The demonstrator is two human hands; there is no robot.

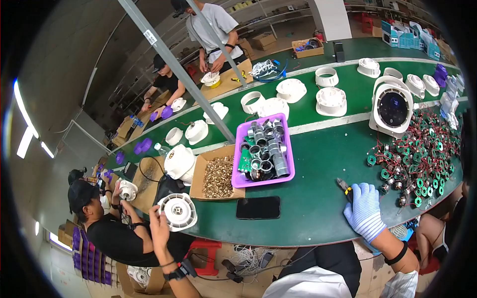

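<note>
My left hand [159, 232], bare and with a dark strap at the wrist, grips the rim of a round white fan housing [178, 210]. The housing has a slotted ring and a hub in its middle, and is at the table's near left edge. In a blue-and-white striped glove, my right hand [365, 212] rests on the green table [318, 198] with its fingers curled around a pair of small pliers [345, 188]. Their metal jaws point up and to the left; most of the handles are hidden under the glove. A black phone [258, 207] lies between my hands.
A carton of small brass pieces [197, 186] stands beside a purple tray [290, 179] of metal rings and circuit boards. Small wired motors [422, 154] pile up at right, near a white device with a round display [393, 108]. White housings [331, 102] line the conveyor; co-workers [99, 218] sit at left.
</note>
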